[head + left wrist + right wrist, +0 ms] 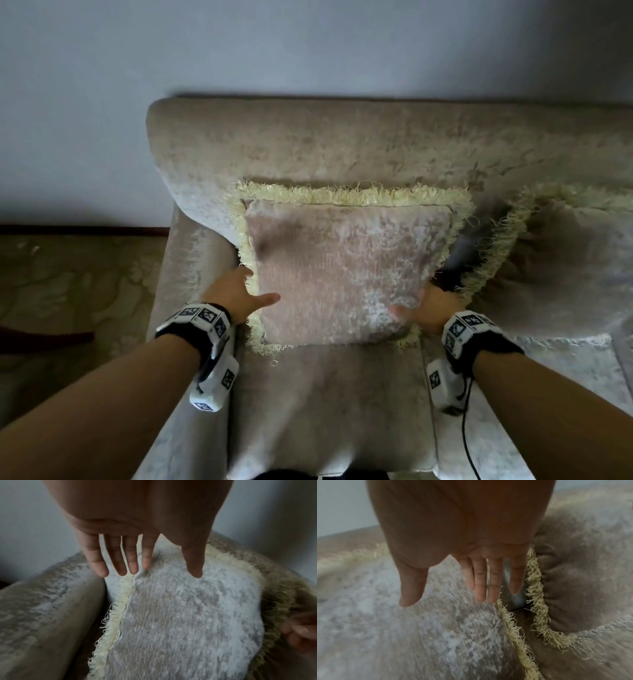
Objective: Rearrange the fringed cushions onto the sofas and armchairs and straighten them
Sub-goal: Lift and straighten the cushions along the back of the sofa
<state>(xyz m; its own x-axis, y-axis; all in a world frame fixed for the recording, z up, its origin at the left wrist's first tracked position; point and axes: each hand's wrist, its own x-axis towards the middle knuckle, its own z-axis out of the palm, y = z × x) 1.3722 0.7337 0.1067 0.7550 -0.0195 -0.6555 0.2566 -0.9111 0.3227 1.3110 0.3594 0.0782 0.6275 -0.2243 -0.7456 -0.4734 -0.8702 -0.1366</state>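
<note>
A pinkish-beige cushion (pixel 346 270) with a cream fringe stands on the sofa seat (pixel 325 394) and leans on the backrest (pixel 342 147) at the sofa's left end. My left hand (pixel 239 294) lies along its left edge, fingers straight beside the fringe (pixel 118 609), thumb over the front face. My right hand (pixel 428 308) lies at the lower right edge, fingers (pixel 481 585) straight over the fringed seam, thumb on the face. Both hands touch or hover at the cushion (pixel 188 615) without curling round it. A second fringed cushion (pixel 565 257) slumps just to the right.
The sofa's left armrest (pixel 185 274) runs close beside my left hand. A patterned carpet (pixel 68 291) lies on the floor to the left. A pale wall (pixel 308 44) stands behind the sofa. A black cable (pixel 466 445) hangs from my right wrist.
</note>
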